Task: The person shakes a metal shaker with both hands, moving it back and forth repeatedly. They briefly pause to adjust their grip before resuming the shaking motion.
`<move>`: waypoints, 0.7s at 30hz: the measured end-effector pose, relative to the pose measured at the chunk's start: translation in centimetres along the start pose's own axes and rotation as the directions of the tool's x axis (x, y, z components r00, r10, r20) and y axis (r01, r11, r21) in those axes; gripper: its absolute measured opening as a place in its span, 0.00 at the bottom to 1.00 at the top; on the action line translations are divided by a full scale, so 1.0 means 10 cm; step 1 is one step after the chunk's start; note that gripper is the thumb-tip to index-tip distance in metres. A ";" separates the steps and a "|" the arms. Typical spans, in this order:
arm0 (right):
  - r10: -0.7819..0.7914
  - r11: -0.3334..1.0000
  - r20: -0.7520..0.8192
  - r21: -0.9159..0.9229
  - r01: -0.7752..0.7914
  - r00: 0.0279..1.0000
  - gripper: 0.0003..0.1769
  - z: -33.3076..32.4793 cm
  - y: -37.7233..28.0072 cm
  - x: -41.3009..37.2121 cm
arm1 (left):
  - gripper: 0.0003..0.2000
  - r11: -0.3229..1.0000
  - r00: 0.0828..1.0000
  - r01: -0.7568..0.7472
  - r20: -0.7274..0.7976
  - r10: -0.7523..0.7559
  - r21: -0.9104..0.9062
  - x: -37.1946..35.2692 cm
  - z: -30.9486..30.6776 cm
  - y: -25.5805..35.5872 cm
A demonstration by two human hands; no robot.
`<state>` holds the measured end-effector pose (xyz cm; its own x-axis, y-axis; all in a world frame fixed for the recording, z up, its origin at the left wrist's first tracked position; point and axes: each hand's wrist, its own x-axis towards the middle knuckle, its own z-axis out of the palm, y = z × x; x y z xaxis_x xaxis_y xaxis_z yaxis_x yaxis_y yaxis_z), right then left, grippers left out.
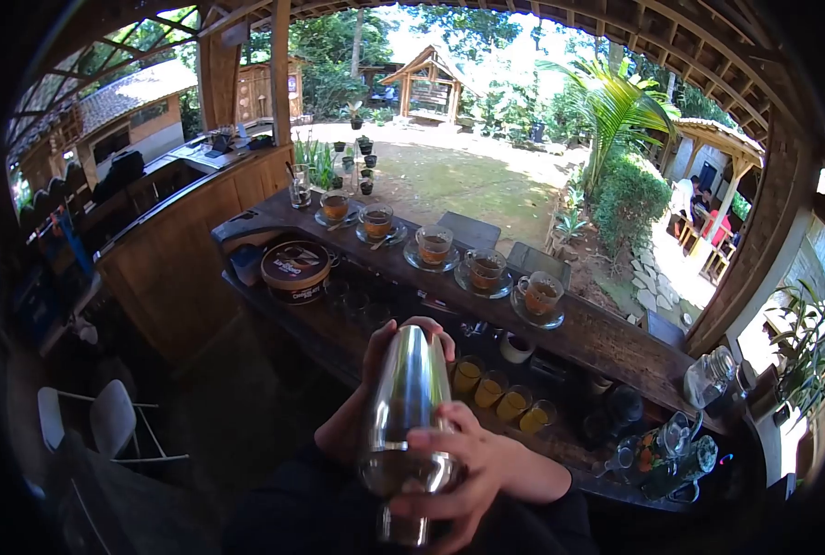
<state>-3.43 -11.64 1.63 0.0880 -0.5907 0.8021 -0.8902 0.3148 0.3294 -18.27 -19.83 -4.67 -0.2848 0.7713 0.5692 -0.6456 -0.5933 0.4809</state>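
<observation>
A shiny metal cocktail shaker (pixel 411 370) is held up close to the camera, tilted, between both hands. My left hand (pixel 375 356) wraps round its far end, with fingertips showing over the top edge. Round the nearer end, by the shoulder and cap, curl the fingers of my right hand (pixel 459 462). Just beyond the shaker, several glasses of yellow drink (pixel 490 388) stand in a row on the lower counter. Along the raised ledge sit several glass cups of brown drink (pixel 434 244) on saucers.
A round brown tub (pixel 296 270) stands at the left of the counter. Glass jugs (pixel 676 444) and a glass jar (pixel 708 377) are at the right. White folding chairs (pixel 112 416) stand lower left. People (pixel 695 203) sit outside at the far right.
</observation>
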 end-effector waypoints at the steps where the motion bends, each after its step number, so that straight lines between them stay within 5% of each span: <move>1: -0.010 1.000 -0.036 0.015 0.011 0.999 0.31 -0.01 0.03 -0.05 | 0.30 0.998 0.999 -0.035 0.020 0.034 0.045 0.02 -0.02 -0.07; 3: 0.084 0.991 -0.138 0.111 -0.069 0.987 0.29 0.03 0.21 -0.22 | 0.28 0.991 0.962 0.021 -0.267 -0.057 -0.135 0.01 -0.13 -0.22; 4: 0.662 0.679 0.076 0.361 -0.639 0.746 0.31 -0.17 0.14 -0.25 | 0.27 0.973 0.876 0.028 -0.464 -0.135 -0.229 -0.03 -0.27 -0.37; 5: 0.471 0.882 -0.106 0.084 -0.464 0.876 0.33 -0.05 0.37 -0.52 | 0.25 0.715 0.993 0.028 -0.065 -0.102 -0.699 -0.09 -0.69 -0.64; 6: 0.672 0.741 -0.283 0.242 -0.627 0.685 0.34 0.02 0.40 -0.67 | 0.24 0.986 0.800 -0.088 -0.599 -0.013 -0.139 0.03 -0.32 -0.60; 8: 0.604 0.790 -0.421 0.202 -0.579 0.677 0.30 -0.04 0.36 -0.63 | 0.25 0.992 0.857 -0.037 -0.514 -0.033 -0.124 -0.08 -0.64 -0.69; 10: 0.468 0.883 -0.275 0.177 -0.435 0.839 0.25 -0.15 0.11 -0.42 | 0.25 0.972 0.829 -0.083 -0.557 -0.055 -0.220 0.06 0.08 -0.46; 11: 0.239 0.969 -0.280 0.133 -0.209 0.930 0.24 -0.17 0.01 -0.26 | 0.26 0.988 0.958 -0.011 -0.283 -0.034 -0.154 0.08 0.18 -0.37; 12: -0.007 0.996 -0.277 0.082 0.031 0.961 0.23 -0.18 -0.07 -0.14 | 0.28 1.000 0.993 -0.018 -0.117 0.015 -0.018 0.06 0.28 -0.30; 14: -0.079 0.997 -0.189 -0.016 0.078 0.979 0.25 -0.20 -0.29 -0.16 | 0.29 0.973 0.991 -0.128 0.075 0.115 0.192 0.10 0.35 -0.30; 15: -0.135 0.991 -0.190 -0.039 0.130 0.972 0.27 -0.23 -0.18 -0.16 | 0.29 0.981 0.992 -0.123 0.050 0.117 0.152 0.11 0.27 -0.33; 17: 0.136 0.984 -0.190 0.140 -0.110 0.972 0.31 -0.28 0.00 -0.30 | 0.25 0.987 0.939 -0.096 -0.340 0.048 -0.127 0.10 0.32 -0.46; 18: 0.681 0.718 -0.069 0.255 -0.648 0.729 0.33 -0.30 -0.02 -0.44 | 0.24 0.968 0.826 -0.156 -0.563 0.019 -0.196 0.10 0.35 -0.57; 19: 0.380 0.925 -0.259 0.096 -0.367 0.888 0.36 -0.22 0.29 -0.68 | 0.23 0.976 0.791 -0.164 -0.611 0.041 -0.146 0.04 -0.26 -0.79; 20: 0.576 0.817 -0.408 0.277 -0.505 0.708 0.38 -0.18 0.29 -0.67 | 0.24 0.987 0.747 -0.111 -0.645 0.160 0.117 0.04 -0.21 -0.78; 21: 0.549 0.836 -0.429 0.283 -0.470 0.717 0.37 -0.24 0.23 -0.65 | 0.23 0.987 0.769 -0.121 -0.619 0.160 0.104 0.02 -0.15 -0.80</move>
<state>-5.02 -5.33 -1.62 -0.2338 0.0679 0.9699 -0.9121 0.3303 -0.2430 -14.27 -14.59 -9.43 -0.7610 0.6408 0.1012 -0.5288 -0.7031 0.4755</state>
